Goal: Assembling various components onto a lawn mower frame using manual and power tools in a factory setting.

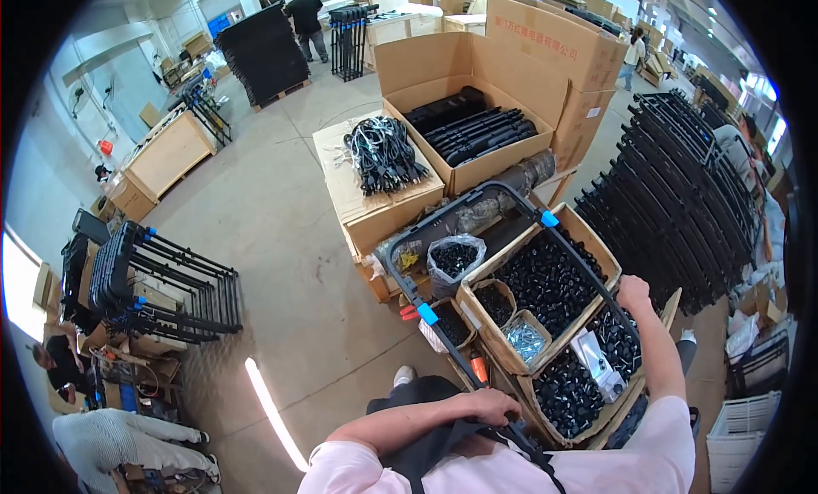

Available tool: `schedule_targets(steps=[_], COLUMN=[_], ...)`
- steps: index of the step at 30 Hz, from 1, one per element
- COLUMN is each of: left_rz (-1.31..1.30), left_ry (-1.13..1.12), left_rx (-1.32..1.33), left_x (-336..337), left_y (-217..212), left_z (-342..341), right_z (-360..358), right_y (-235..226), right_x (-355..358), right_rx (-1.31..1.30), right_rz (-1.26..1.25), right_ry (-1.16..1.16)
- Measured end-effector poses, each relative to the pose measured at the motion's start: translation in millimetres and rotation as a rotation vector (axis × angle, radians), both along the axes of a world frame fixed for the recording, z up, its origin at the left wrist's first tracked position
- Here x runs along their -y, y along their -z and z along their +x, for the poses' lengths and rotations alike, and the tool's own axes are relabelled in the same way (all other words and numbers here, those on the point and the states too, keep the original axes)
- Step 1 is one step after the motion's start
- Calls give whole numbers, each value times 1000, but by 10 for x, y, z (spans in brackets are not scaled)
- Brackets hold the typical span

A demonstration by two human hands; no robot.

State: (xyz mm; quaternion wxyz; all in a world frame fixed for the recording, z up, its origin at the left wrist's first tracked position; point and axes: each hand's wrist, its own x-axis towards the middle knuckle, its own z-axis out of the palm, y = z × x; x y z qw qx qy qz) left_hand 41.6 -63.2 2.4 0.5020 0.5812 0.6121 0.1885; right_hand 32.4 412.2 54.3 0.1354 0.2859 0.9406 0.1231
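A black U-shaped tubular frame (415, 226) with blue clips slants across the parts boxes in front of me. At its near left end my left hand (492, 405) is closed on the tube, partly covering it. My right hand (633, 293) is curled into a fist beside the frame's right tube, by the corner of a cardboard box (468, 311); whatever its fingers hold is hidden. Inside that box lie black plastic knobs (545, 277) and a small carton of silvery screws (525, 339). Nearer to me, another box holds black-headed bolts (568, 393) and a clear bag of parts (598, 366).
A bag of small black parts (456, 260) stands left of the boxes. Beyond are bundled cables (385, 156) and a large open carton (426, 64). Stacked black frames rise at right (673, 196) and left (170, 281). Several people are around the hall.
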Motion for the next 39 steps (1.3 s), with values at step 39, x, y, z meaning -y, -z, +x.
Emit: schedule_targets(steps=[39], left_rz=[25], left_ry=[16], left_rx=[240], left_x=[6], left_y=[-43], left_z=[-30], right_z=[193], right_y=[213], right_x=[-114], right_rx=[-42], right_rz=[-143], right_ry=[-5])
